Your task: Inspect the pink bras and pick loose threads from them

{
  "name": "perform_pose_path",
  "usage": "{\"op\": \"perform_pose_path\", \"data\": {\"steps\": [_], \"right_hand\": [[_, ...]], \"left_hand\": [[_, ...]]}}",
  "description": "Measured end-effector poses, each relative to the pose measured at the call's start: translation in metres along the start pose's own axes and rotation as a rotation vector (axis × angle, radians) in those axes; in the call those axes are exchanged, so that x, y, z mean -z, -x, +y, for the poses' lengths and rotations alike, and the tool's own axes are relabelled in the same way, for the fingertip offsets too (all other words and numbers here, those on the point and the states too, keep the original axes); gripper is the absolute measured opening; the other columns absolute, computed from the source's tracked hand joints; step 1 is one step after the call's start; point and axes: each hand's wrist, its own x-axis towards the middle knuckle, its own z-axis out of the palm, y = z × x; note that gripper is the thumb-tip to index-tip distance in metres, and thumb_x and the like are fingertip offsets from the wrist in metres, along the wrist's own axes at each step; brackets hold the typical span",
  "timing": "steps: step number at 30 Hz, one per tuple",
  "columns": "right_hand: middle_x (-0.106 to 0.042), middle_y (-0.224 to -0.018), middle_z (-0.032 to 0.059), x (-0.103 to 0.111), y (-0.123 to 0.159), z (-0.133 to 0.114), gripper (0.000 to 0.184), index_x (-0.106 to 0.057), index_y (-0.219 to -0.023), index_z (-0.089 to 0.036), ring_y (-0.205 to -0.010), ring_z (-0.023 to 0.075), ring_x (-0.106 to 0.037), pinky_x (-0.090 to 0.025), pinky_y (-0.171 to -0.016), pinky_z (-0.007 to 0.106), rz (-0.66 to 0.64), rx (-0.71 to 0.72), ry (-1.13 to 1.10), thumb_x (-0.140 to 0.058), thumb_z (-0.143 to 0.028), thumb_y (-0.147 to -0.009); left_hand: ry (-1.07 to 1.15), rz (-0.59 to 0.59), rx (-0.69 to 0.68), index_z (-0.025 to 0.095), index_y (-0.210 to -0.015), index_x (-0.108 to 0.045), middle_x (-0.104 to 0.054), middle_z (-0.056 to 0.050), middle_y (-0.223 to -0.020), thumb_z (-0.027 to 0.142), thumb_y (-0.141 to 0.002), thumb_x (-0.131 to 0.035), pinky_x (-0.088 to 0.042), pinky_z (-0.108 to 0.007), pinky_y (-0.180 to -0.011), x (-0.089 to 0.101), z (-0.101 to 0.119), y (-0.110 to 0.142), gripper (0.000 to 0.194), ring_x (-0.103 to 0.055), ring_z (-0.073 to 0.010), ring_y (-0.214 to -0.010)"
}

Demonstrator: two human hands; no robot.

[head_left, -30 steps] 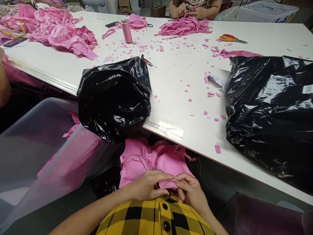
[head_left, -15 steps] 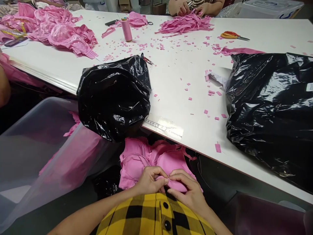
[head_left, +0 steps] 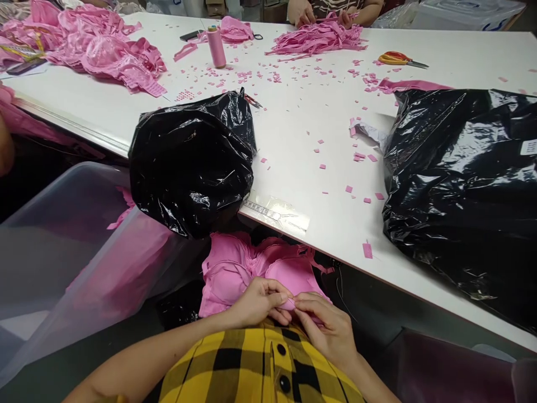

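Observation:
A pink bra (head_left: 229, 280) lies across my lap below the table edge, its cups facing up. My left hand (head_left: 266, 302) pinches a fold of the bra's lower edge between thumb and fingers. Right beside it my right hand (head_left: 325, 322) is closed on the same edge, thumb below and fingers above. The fingertips of both hands nearly meet, and only a small bit of pink fabric shows between them. A strap of the bra trails off at its right side, close to the table.
Black plastic bags (head_left: 191, 168) sit on the white table (head_left: 289, 145) at left and right. A clear bin (head_left: 79, 224) with pink fabric stands at my left. Thread spool (head_left: 216, 49), orange-handled scissors (head_left: 400, 59) and pink scraps lie farther back. Across the table, a co-worker's hands (head_left: 304, 14) handle pink straps.
Both hands have shifted their grip along the bra's edge, and the flap of fabric between them shows less now. The co-worker's hands have moved among the straps.

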Motion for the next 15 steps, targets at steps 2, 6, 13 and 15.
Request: {"op": "perform_pose_path", "data": {"steps": [2, 6, 13, 15], "right_hand": [[-0.069, -0.081, 0.0045, 0.003, 0.001, 0.000, 0.024, -0.065, -0.088, -0.022, -0.077, 0.0185, -0.065, -0.054, -0.073, 0.031, 0.028, 0.088, 0.019, -0.055, -0.004, -0.077], [-0.067, -0.082, 0.0055, 0.007, 0.001, -0.001, 0.026, -0.063, -0.091, -0.022, -0.077, 0.0185, -0.064, -0.053, -0.070, 0.031, -0.046, 0.128, 0.009, -0.053, -0.002, -0.077], [-0.063, -0.085, 0.0071, 0.007, 0.001, -0.001, 0.030, -0.064, -0.104, -0.023, -0.076, 0.0160, -0.062, -0.053, -0.063, 0.025, -0.095, 0.042, 0.026, -0.051, -0.008, -0.082], [-0.063, -0.081, 0.0059, 0.007, 0.002, 0.000, 0.026, -0.067, -0.097, -0.024, -0.072, 0.0149, -0.062, -0.053, -0.060, 0.023, -0.042, 0.027, 0.009, -0.051, -0.009, -0.082]], "left_hand": [[0.046, 0.000, 0.039, 0.008, -0.072, -0.064, -0.069, -0.005, -0.063, 0.037, -0.041, -0.084, -0.054, -0.022, -0.059, -0.002, 0.003, 0.001, 0.047, -0.065, -0.0127, -0.056], [-0.013, 0.048, 0.042, 0.008, -0.074, -0.065, -0.066, -0.003, -0.055, 0.031, -0.047, -0.083, -0.053, -0.023, -0.057, -0.002, 0.001, 0.002, 0.040, -0.066, -0.0146, -0.055], [-0.263, 0.080, -0.092, 0.008, -0.084, -0.069, -0.067, -0.005, -0.057, 0.027, -0.072, -0.066, -0.054, -0.024, -0.054, -0.003, -0.011, -0.005, 0.022, -0.066, -0.0159, -0.053], [-0.472, 0.022, -0.252, 0.010, -0.088, -0.070, -0.070, -0.008, -0.070, 0.026, -0.078, -0.058, -0.054, -0.024, -0.056, -0.002, -0.011, -0.004, 0.022, -0.067, -0.0164, -0.059]]}}
